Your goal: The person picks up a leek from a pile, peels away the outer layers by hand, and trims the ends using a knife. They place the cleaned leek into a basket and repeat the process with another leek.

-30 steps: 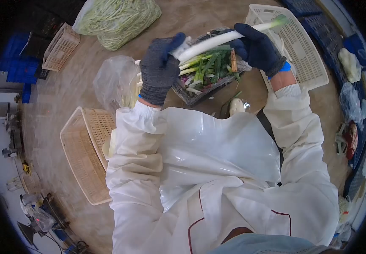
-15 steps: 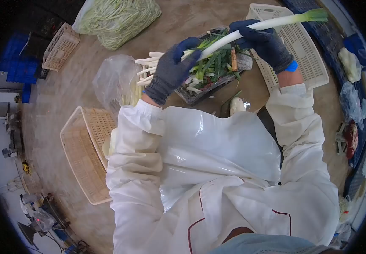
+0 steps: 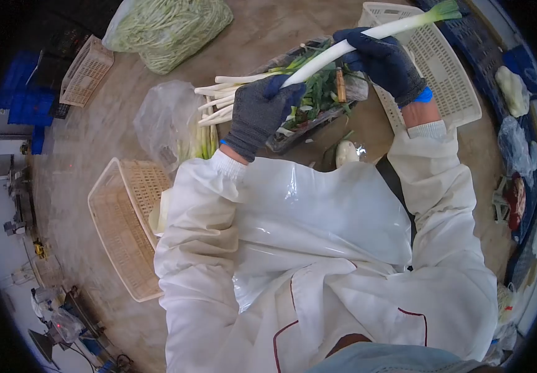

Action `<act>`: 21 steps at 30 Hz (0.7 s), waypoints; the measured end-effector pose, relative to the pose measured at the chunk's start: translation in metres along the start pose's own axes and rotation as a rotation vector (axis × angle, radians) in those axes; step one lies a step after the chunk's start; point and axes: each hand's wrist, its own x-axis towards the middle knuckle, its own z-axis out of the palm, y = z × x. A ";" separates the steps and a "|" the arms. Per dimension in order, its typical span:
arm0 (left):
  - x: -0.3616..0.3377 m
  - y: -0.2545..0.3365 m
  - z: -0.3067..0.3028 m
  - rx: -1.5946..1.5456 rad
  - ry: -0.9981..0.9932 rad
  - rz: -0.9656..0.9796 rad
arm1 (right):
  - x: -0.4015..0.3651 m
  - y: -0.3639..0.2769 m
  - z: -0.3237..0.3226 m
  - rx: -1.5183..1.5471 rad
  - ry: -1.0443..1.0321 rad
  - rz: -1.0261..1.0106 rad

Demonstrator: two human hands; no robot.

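Gripping a leek (image 3: 405,25) aslant, with the left hand (image 3: 267,107) curled closed at its white base and the right hand (image 3: 380,62) wrapped around mid-stalk, above a dark tray (image 3: 310,132) of green trimmings. Seemingly cleaning or checking a single stalk, near white stalks (image 3: 218,102) left of the tray. Calling next, probably, for steady support at both grips. Facing, farther off, a bag of thin green vegetables (image 3: 169,31).

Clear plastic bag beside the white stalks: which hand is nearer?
Left. The grey-and-blue gloved left hand is right of the bag; the similarly gloved right hand is farther right.
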 end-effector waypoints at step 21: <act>0.031 -0.025 -0.016 -0.018 -0.009 0.139 | 0.008 -0.001 0.029 0.433 0.052 0.177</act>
